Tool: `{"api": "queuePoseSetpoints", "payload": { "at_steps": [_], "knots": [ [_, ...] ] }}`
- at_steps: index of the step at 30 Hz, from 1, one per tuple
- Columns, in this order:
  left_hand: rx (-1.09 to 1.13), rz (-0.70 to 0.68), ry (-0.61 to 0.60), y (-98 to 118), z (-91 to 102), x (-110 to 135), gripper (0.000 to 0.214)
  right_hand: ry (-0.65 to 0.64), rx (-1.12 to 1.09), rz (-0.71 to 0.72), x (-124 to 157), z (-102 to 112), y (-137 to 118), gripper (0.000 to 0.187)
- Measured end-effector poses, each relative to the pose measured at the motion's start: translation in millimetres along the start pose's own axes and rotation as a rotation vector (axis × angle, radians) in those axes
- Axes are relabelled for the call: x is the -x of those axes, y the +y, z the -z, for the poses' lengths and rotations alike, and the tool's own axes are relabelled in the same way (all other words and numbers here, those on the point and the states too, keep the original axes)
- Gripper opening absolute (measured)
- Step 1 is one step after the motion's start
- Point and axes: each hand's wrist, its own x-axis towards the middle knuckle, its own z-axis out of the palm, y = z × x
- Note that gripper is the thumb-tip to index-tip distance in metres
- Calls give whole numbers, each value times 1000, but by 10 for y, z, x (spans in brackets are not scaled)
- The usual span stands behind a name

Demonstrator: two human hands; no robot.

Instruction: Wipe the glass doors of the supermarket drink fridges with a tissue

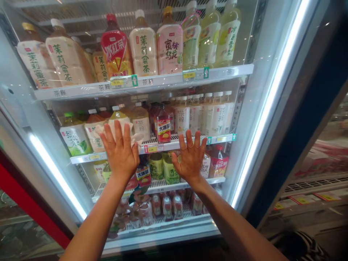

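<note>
My left hand [119, 152] lies flat against the glass door [246, 119] of a drinks fridge, fingers stretched upward. It presses a white cloth [137, 137] to the glass, and the cloth's edges show past my fingers. My right hand [191, 157] is also flat on the glass a little to the right, fingers spread, with nothing in it. Behind the hands stand tea bottles on the middle shelf [220, 138], among them a red-labelled bottle [163, 127].
The top shelf [152, 81] carries large tea bottles with pale, red and pink labels. Lower shelves hold smaller bottles. Lit strips run down both door edges, the right one [268, 108] very bright. Another shelf unit [312, 188] stands at the far right.
</note>
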Motion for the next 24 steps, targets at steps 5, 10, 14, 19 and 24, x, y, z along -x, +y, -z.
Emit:
{"api": "queuePoseSetpoints", "payload": {
  "at_steps": [5, 10, 14, 19, 24],
  "knots": [
    [43, -147, -145, 341, -160, 461, 83, -7, -37, -5, 3, 22, 4, 81],
    [38, -106, -122, 526, -238, 322, 82, -2, -56, -4, -3, 8, -3, 79],
    [8, -101, -80, 729, -309, 77, 82, 14, -93, 24, -6, 58, 6, 75],
    [-67, -234, -156, 987, -391, 368, 81, -86, -142, 53, -4, 245, 305, 74],
    [-51, -175, -83, 1166, -509, -286, 83, -71, -98, 113, 11, 304, 729, 75]
  ]
}}
